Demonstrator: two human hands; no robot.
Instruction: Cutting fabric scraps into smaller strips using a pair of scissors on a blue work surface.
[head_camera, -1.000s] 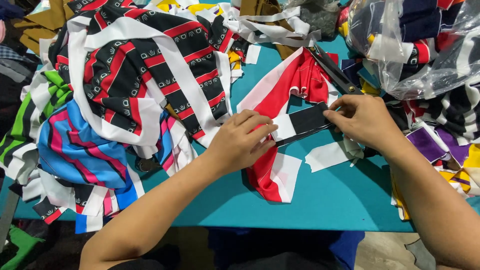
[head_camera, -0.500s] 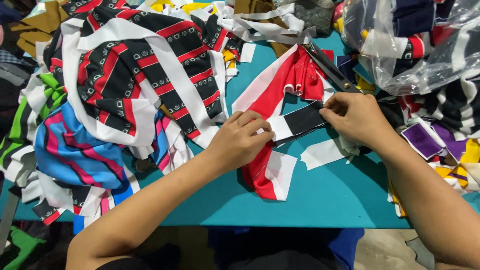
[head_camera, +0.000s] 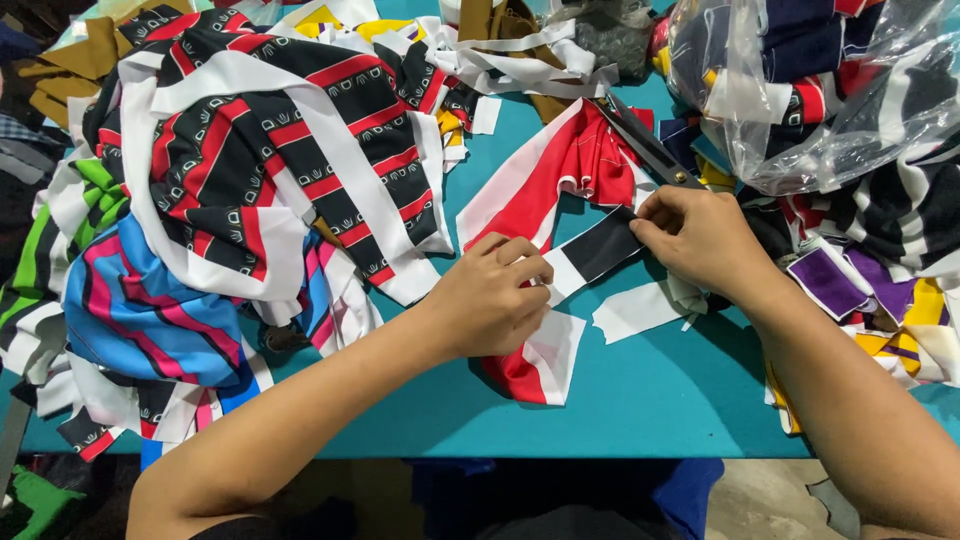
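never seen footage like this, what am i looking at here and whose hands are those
This is filmed by a camera worn on a person's head, looking down, so both bare hands are that person's own. They work over a teal table crowded with fabric pieces. The left hand and right hand each pinch one end of a black and white fabric strip, stretched between them. Under it lies a red and white fabric piece. To the left sits a heap of black, red and white striped fabric over a blue and pink piece. Dark scissors lie behind the right hand, and a clear plastic bag of more fabric sits at the upper right.
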